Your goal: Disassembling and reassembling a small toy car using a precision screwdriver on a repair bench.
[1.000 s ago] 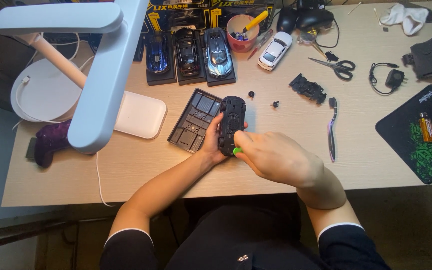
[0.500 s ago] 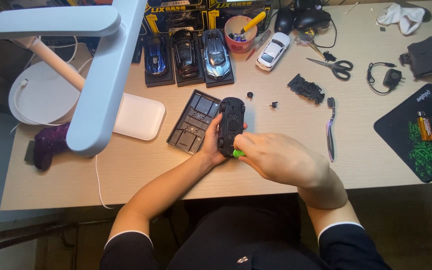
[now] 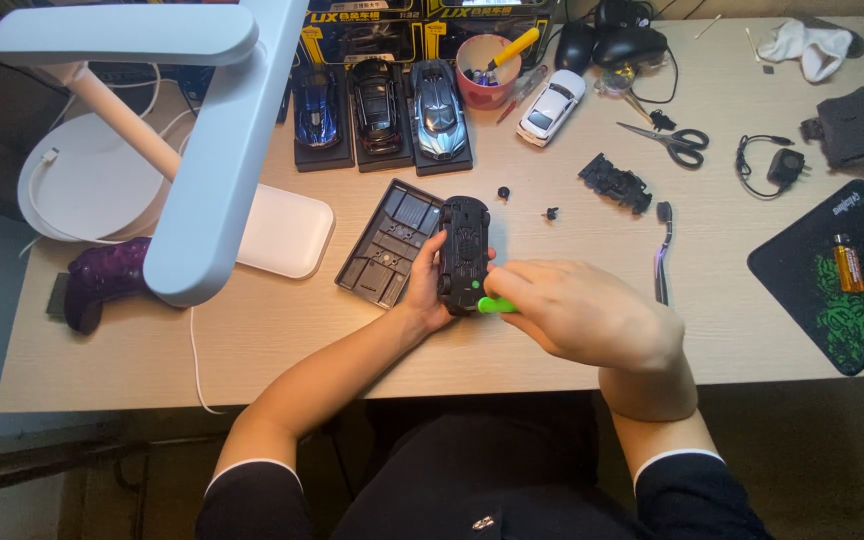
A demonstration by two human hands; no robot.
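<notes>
1. Left hand (image 3: 430,290): grip closed around the left flank of an upturned black toy car chassis (image 3: 463,252), holding it steady near the middle of the surface (image 3: 252,345).
2. Right hand (image 3: 587,312): grip closed on a green-handled tool (image 3: 497,305), probably a small screwdriver; its tip meets the chassis at the near end, about 6 o'clock on the car. The shaft is hidden by the fingers.
3. Step in hand, as judged: working a fastener on the underside of the chassis. The next move seems to call for keeping the tool square to the screw while the left hand stops the car from twisting.
4. Black parts tray (image 3: 390,240): at 9 o'clock from the chassis, just beside it, partly under the left fingers.
5. Two small black loose parts (image 3: 503,192): at 1 o'clock, near; easily knocked away.
6. Black car fragment (image 3: 614,183): at 2 o'clock.
7. Scissors (image 3: 674,140): further out at 2 o'clock.
8. Three boxed-base model cars (image 3: 379,110): at 11 o'clock, in a row.
9. White model car (image 3: 550,105) and pink cup (image 3: 484,70): at 12 to 1 o'clock.
10. White desk lamp (image 3: 207,150): at 9 to 10 o'clock, its arm overhanging the left part of the surface without covering the work.
11. Dark mouse mat (image 3: 847,270): at 3 o'clock, well apart.
</notes>
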